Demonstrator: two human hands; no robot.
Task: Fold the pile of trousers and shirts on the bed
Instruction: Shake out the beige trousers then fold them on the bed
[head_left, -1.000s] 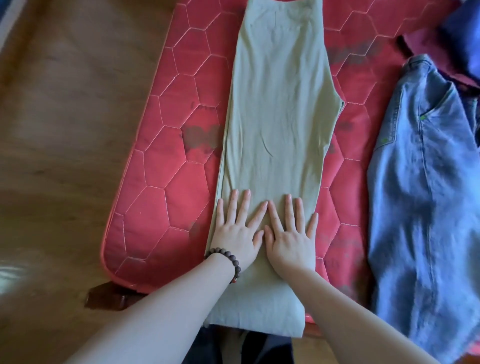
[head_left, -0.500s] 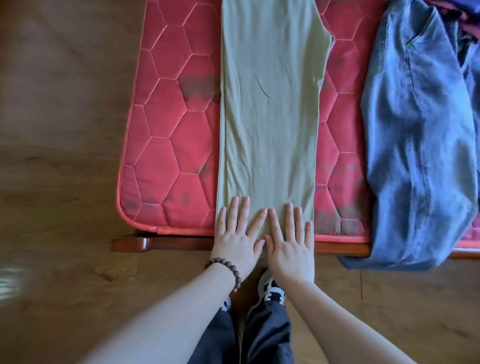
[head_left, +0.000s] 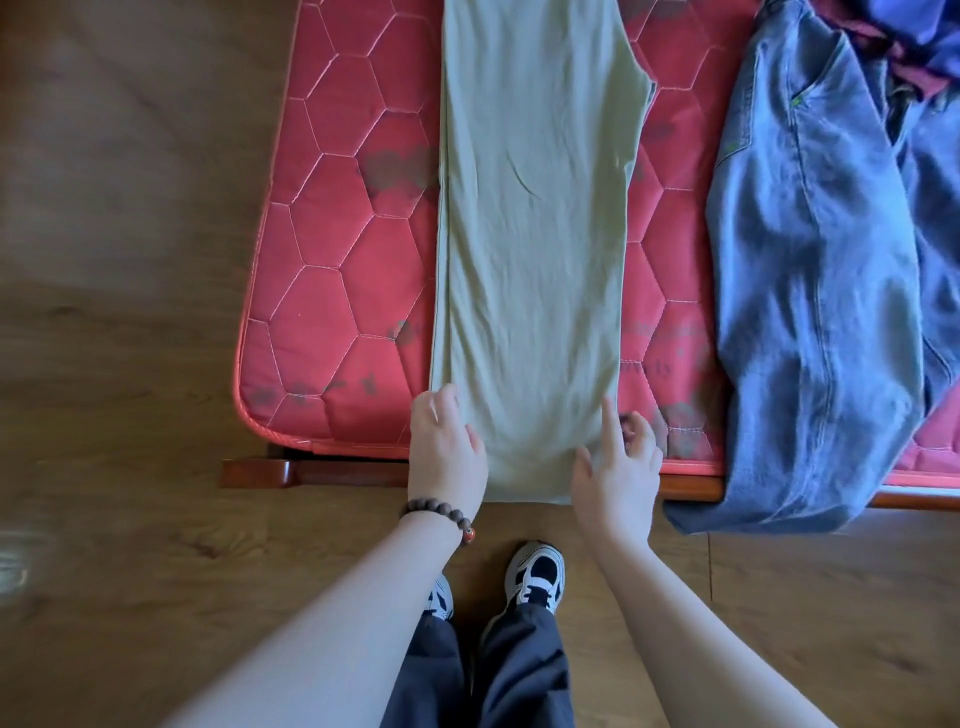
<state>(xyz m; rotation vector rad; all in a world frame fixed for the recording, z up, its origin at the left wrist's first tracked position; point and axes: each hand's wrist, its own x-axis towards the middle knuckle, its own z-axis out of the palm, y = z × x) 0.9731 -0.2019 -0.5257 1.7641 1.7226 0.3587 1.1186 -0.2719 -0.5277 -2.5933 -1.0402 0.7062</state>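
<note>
The green trousers (head_left: 535, 249), folded lengthwise into one long strip, are lying down the middle of the red mattress (head_left: 337, 291), running from 12 o'clock toward 6 o'clock, with their near end hanging over the mattress edge and the wooden bed frame (head_left: 260, 470). The left hand (head_left: 447, 452) is sitting at the strip's near corner on the 9 o'clock side, fingers curled at the cloth's edge; whether they are actually gripping the fabric or only touching it, I cannot tell. The right hand (head_left: 618, 467) is lying at the opposite corner, on the 3 o'clock side, its thumb and one extended finger resting on the cloth while the other fingers are curling beside the edge; again the grip is not clear. A beaded bracelet (head_left: 441, 517) is circling the left wrist. Toward 3 o'clock, well apart from the green strip, blue jeans (head_left: 815, 291) are sprawling across the mattress and drooping over its edge. At 6 o'clock, two sneakers (head_left: 537, 571) are standing on the wooden floor (head_left: 119, 364).
</note>
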